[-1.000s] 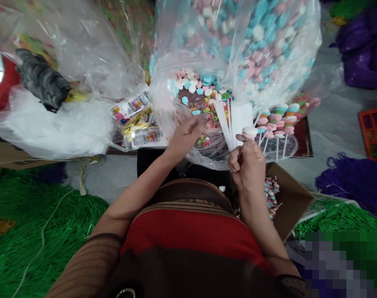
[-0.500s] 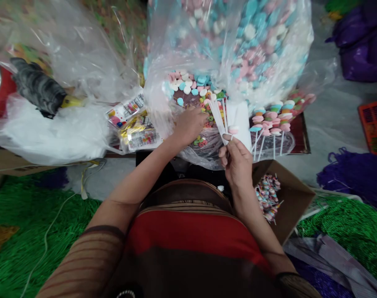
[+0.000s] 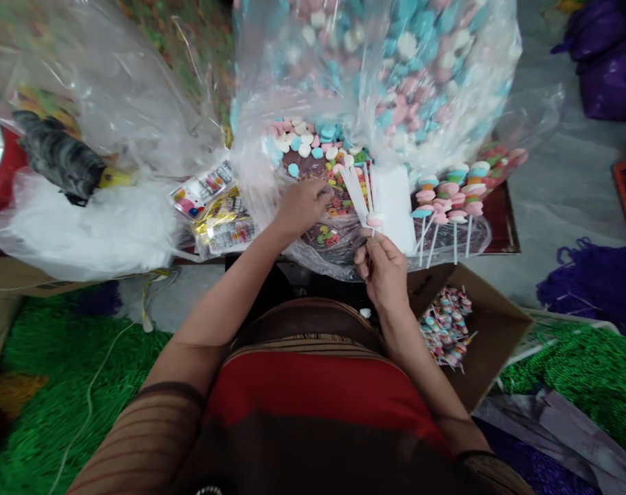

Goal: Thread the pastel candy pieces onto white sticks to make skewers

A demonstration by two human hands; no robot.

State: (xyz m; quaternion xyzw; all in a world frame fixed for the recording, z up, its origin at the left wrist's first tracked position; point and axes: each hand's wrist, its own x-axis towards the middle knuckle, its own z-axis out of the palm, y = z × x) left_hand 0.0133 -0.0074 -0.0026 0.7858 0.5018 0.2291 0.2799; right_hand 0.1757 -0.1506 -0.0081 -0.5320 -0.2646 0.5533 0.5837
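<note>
My right hand (image 3: 385,265) pinches a white stick whose lower candy (image 3: 375,220) is pink and white. Beside it, a bunch of loose white sticks (image 3: 355,189) leans over the candies. My left hand (image 3: 303,205) is closed, fingertips together at the edge of the ring-shaped candies (image 3: 338,201); whatever they hold is too small to make out. Pink, white and blue candies (image 3: 305,141) lie loose beyond it. White paper (image 3: 395,206) is right of the sticks. Several filled candy skewers (image 3: 450,196) lie further right.
Big clear bags of candies (image 3: 421,69) stand at the back. Printed packets (image 3: 225,220) and a white plastic bag (image 3: 86,227) are on the left. A cardboard box (image 3: 491,344) with wrapped candies is below the table at right. Green shredded material (image 3: 117,385) covers the lower left.
My left hand has drawn slightly left, its fingertips curled together. My right hand has shifted a little left and down with the stick. The view has shifted slightly.
</note>
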